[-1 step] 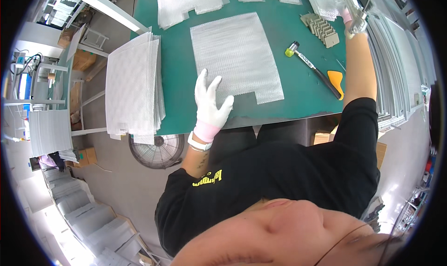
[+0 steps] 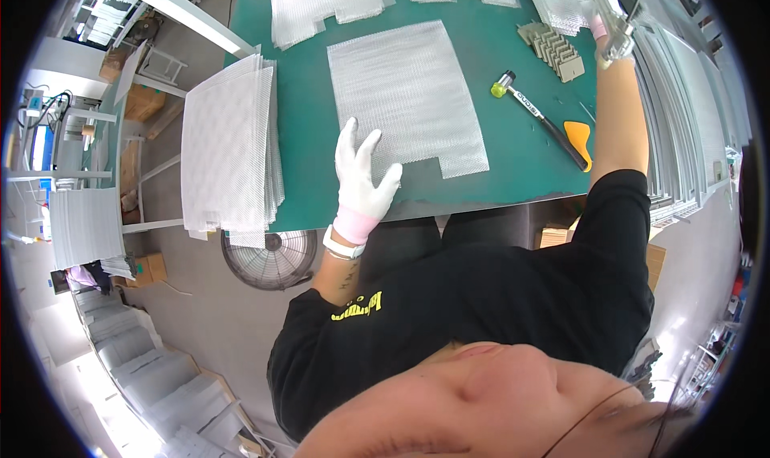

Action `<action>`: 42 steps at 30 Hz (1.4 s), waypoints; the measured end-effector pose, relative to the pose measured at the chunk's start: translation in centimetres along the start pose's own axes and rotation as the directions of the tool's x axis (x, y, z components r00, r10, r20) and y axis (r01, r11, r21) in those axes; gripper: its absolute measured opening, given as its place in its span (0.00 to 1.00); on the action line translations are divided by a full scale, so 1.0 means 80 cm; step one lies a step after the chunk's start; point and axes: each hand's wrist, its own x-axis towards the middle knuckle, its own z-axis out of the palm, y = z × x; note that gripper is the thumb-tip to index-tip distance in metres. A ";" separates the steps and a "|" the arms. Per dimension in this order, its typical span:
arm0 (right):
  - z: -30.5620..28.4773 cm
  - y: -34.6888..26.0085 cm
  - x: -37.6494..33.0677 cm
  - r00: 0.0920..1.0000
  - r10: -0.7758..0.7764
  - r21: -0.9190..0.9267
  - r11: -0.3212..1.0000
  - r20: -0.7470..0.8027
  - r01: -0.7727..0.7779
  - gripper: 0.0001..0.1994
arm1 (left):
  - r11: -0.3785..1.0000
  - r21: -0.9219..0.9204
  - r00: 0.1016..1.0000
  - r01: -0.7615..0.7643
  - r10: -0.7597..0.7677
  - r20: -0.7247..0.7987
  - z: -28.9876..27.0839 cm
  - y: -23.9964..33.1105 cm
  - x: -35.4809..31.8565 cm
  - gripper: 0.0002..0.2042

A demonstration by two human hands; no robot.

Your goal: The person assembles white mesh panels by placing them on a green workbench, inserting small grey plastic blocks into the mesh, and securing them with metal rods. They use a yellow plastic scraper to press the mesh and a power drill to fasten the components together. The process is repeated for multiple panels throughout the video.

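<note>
My left hand (image 2: 362, 173), in a white glove with a pink cuff, has its fingers spread at the near left edge of a silvery mesh sheet (image 2: 405, 89). The fingertips overlap the sheet; whether they press on it I cannot tell. That sheet lies flat on the green tabletop and has a notch cut into its near edge. At the far right my right arm stretches out to my right hand (image 2: 597, 26), whose pink cuff shows. Its fingers are hidden behind a clear and metallic fitting (image 2: 616, 41), beside a stack of mesh sheets (image 2: 555, 5).
A mallet (image 2: 541, 119), an orange-handled tool (image 2: 579, 141) and a row of beige clips (image 2: 552, 50) lie right of the sheet. More mesh stacks (image 2: 325, 9) are at the back and left (image 2: 228, 145). A floor fan (image 2: 273, 259) stands below the green table (image 2: 309, 137).
</note>
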 end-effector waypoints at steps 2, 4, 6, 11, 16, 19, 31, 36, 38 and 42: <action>0.022 -0.015 -0.004 0.987 -0.066 0.224 0.974 0.147 0.031 0.14 | 1.000 -0.022 1.000 -0.003 0.003 0.008 0.003 -0.001 -0.001 0.29; 0.054 -0.030 -0.018 0.932 -0.141 0.422 0.906 0.333 -0.013 0.11 | 0.998 -0.067 1.000 -0.013 0.014 0.013 0.004 -0.001 0.000 0.28; 0.079 -0.043 -0.068 0.971 -0.122 0.123 0.988 0.203 0.098 0.15 | 0.993 -0.115 0.998 -0.019 0.026 0.056 0.005 0.002 0.005 0.27; 0.166 -0.087 -0.253 0.863 -0.045 -0.706 0.556 0.503 0.440 0.15 | 0.708 -0.655 0.955 0.264 -0.096 0.282 0.023 0.028 0.039 0.27; 0.221 -0.078 -0.435 0.785 0.330 -0.338 0.927 0.524 -0.164 0.19 | 0.296 -0.950 0.982 -0.097 -0.124 -0.139 0.029 0.041 0.055 0.27; 0.211 -0.064 -0.475 0.728 0.507 -0.295 0.861 0.462 -0.413 0.19 | 0.929 -0.331 0.920 -0.166 0.025 -0.391 0.014 0.035 0.042 0.25; 0.232 -0.192 -0.457 0.803 -0.104 -0.681 0.474 0.587 0.558 0.29 | 0.484 -0.823 0.820 0.298 -0.571 -0.039 -0.042 0.020 0.001 0.22; 0.216 -0.157 -0.457 0.893 0.114 -0.825 0.450 0.434 0.343 0.26 | 0.610 -0.756 0.820 0.238 -0.543 -0.180 -0.035 0.008 -0.003 0.21; 0.207 -0.157 -0.458 0.925 -0.039 -0.807 0.475 0.378 0.350 0.24 | 0.621 -0.737 0.800 0.267 -0.569 -0.190 -0.033 0.005 -0.002 0.21; 0.199 -0.151 -0.437 0.850 -0.142 -0.809 0.262 0.507 0.526 0.36 | 0.637 -0.721 0.809 0.271 -0.557 -0.188 -0.036 0.000 0.002 0.23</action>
